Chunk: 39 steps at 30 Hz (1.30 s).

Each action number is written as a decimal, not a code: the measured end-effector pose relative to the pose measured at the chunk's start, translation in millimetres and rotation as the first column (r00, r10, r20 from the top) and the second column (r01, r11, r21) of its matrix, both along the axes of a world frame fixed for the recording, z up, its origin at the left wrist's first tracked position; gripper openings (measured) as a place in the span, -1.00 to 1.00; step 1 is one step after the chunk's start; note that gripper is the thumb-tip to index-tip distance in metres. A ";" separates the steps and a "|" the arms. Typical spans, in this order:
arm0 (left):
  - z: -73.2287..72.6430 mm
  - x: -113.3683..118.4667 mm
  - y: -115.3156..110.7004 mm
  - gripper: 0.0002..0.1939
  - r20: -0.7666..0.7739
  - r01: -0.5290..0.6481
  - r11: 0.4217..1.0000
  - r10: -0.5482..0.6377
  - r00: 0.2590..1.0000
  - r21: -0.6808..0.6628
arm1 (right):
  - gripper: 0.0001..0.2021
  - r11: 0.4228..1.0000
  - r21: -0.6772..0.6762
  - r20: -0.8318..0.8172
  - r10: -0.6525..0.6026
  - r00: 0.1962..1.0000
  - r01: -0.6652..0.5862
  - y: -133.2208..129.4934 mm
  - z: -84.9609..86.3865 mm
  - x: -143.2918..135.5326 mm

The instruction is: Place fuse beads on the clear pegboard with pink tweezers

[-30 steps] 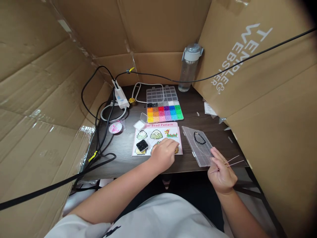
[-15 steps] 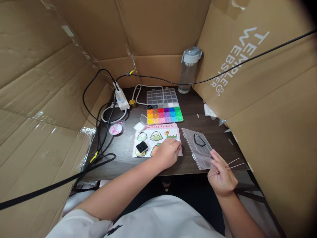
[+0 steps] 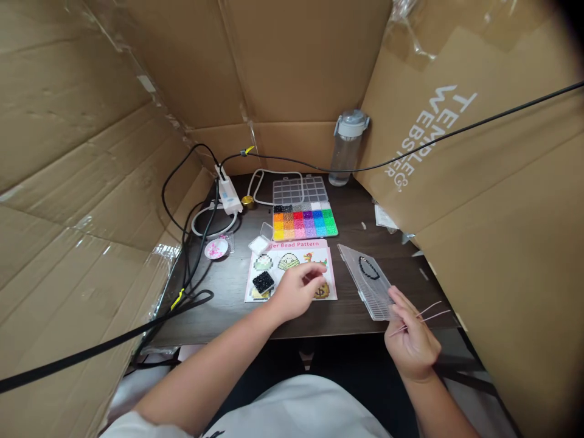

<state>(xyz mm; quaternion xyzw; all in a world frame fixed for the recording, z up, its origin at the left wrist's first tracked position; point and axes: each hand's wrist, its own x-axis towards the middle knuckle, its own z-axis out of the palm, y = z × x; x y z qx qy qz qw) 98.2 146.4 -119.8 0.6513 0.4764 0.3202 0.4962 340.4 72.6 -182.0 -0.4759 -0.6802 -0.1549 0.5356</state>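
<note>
Cardboard walls [image 3: 292, 61] around back and sides, white lettering on right one. Dark table [image 3: 205, 310] in the middle. Long black cable [image 3: 456, 131] runs across the view. Bead case [image 3: 305, 222] lies open near table's back, lower half sorted by color, lid folded back. Water bottle [image 3: 345, 152] upright by back wall. Pattern sheet [image 3: 292, 244] flat, just in front of bead case.

Left hand [image 3: 298, 292] over sheet's right part, palm down; grip spread a little, gap between thumb and forefinger. Can't tell if a tiny bead is in it.

Right hand [image 3: 413, 344] right of sheet; grip pinching near corner of clear board [image 3: 360, 286], fingers behind, thumb in front. Board tilted; can't tell if far edge touches table. Same hand also holds thin pink tweezers [image 3: 431, 316], ends sticking out to the right.

Power strip [image 3: 229, 193] back left, cords around. Dish of pink beads [image 3: 216, 248] on table left of sheet. Loop of black beads [image 3: 368, 267] on board's upper part. Black bead box [image 3: 263, 281] on sheet's left side. White bead box [image 3: 259, 245], lid open, at sheet's top-left corner. Gold tin [image 3: 247, 201] beside power strip.
</note>
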 end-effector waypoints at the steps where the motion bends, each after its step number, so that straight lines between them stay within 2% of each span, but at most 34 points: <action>1: 1.5 -6.4 -3.3 -0.67 0.077 -0.012 0.998 0.017 0.997 -0.060 | -0.54 1.000 -0.008 0.009 0.019 1.000 -0.019 0.6 1.4 -1.0; 4: 2.0 -25.3 -16.6 -0.69 0.282 -0.043 0.975 0.105 0.954 -0.218 | -0.51 0.988 -0.022 0.055 0.153 0.987 -0.152 4.4 4.9 -3.2; 8: 1.6 -45.0 -32.4 -0.70 0.473 -0.082 0.927 0.261 0.842 -0.366 | -0.45 0.948 -0.081 0.143 0.318 0.937 -0.309 14.1 11.1 -4.1; 12: 7.0 -57.2 -38.6 -0.66 0.571 -0.095 0.881 0.378 0.728 -0.463 | -0.47 0.937 -0.155 0.265 0.344 0.901 -0.313 22.4 20.0 -6.2; 17: 11.5 -59.3 -39.5 -0.65 0.633 -0.053 0.858 0.418 0.651 -0.512 | -0.56 0.938 -0.198 0.334 0.339 0.880 -0.286 26.4 25.6 -11.4; 21: 7.9 -51.0 -40.8 -0.69 0.655 -0.006 0.855 0.401 0.640 -0.518 | -0.60 0.927 -0.244 0.382 0.362 0.850 -0.286 27.9 25.8 -13.5; 27: 0.6 -34.1 -43.5 -0.78 0.669 0.054 0.864 0.347 0.657 -0.501 | -0.77 0.904 -0.309 0.390 0.403 0.828 -0.295 28.3 24.6 -16.5; 33: -0.3 -33.5 -42.5 -0.80 0.665 0.043 0.855 0.370 0.649 -0.517 | -0.72 0.870 -0.418 0.316 0.410 0.856 -0.262 22.1 22.6 -19.3; 39: 1.1 -36.9 -43.2 -0.71 0.650 0.010 0.838 0.416 0.635 -0.546 | -0.69 0.846 -0.497 0.301 0.379 0.875 -0.195 16.6 22.4 -28.2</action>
